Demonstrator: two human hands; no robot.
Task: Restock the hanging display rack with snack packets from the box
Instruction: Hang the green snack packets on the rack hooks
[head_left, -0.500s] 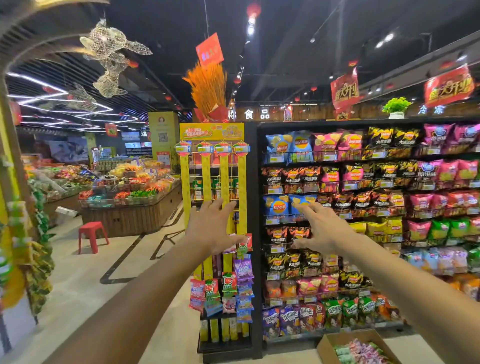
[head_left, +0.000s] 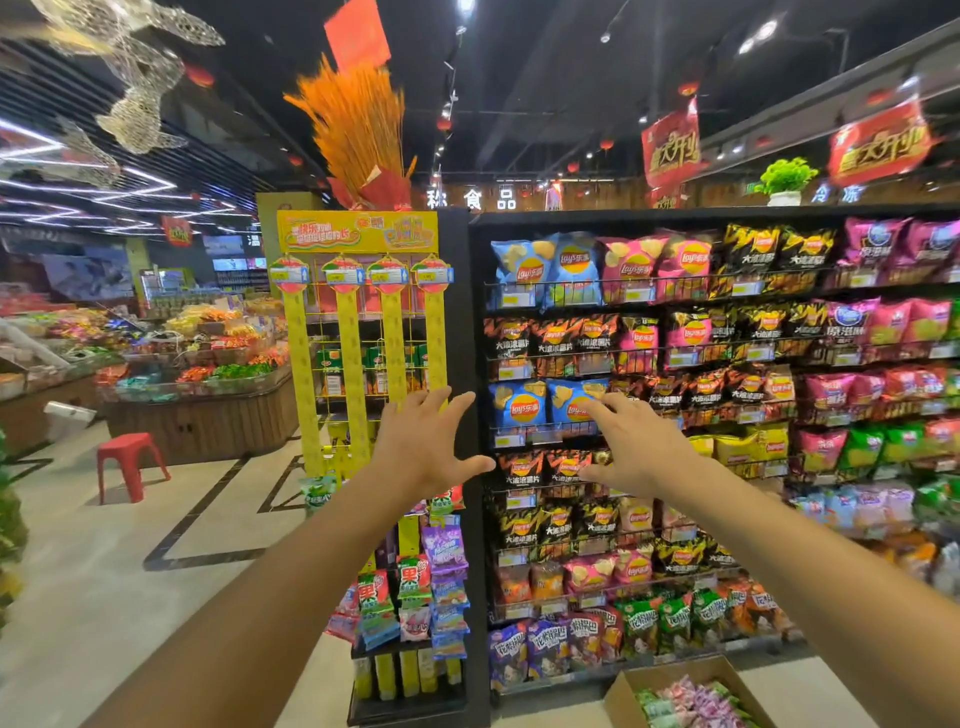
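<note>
Both hands, left (head_left: 423, 447) and right (head_left: 636, 447), are spread wide, holding nothing, raised before the rack (head_left: 363, 364). The packets (head_left: 691, 704) sit in the box (head_left: 623, 691) on the floor, bottom right. Risk: a blind grab could spill them.

A supermarket, plainly. Beyond the right hand (head_left: 636, 449), black wire shelves (head_left: 649, 291) packed with bright crisp bags and yellow price tags. Behind the left hand (head_left: 423, 447), a yellow hanging display rack (head_left: 358, 332) strung with small sweet packets. Far left of both hands, wooden bins of loose wrapped goods (head_left: 208, 374), a red plastic stool (head_left: 130, 460). Overhead, red promotional banners (head_left: 670, 148), track lighting.
</note>
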